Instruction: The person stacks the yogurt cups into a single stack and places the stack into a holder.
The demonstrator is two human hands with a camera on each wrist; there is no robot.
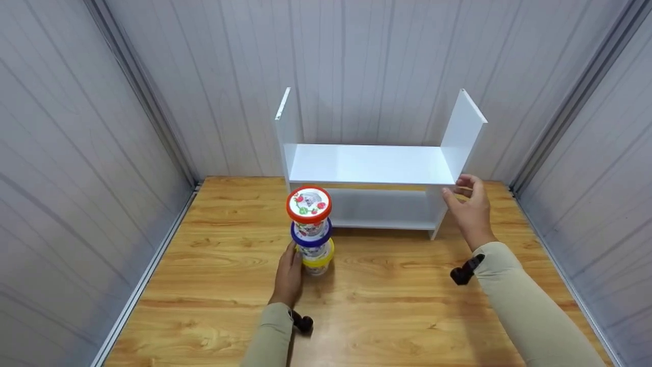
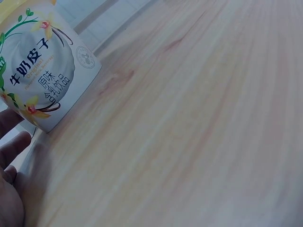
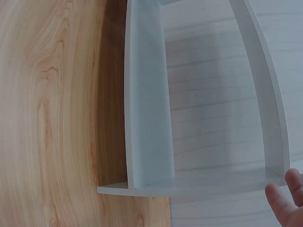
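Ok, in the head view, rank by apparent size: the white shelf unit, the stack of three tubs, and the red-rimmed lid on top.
1. White shelf unit, largest.
2. Stack of three tubs.
3. Red-rimmed round lid, smallest, since it is only part of the stack.

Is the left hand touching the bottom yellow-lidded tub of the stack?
Touching. In the head view the left hand rests against the side of the yellow-lidded tub, with no gap visible between them.
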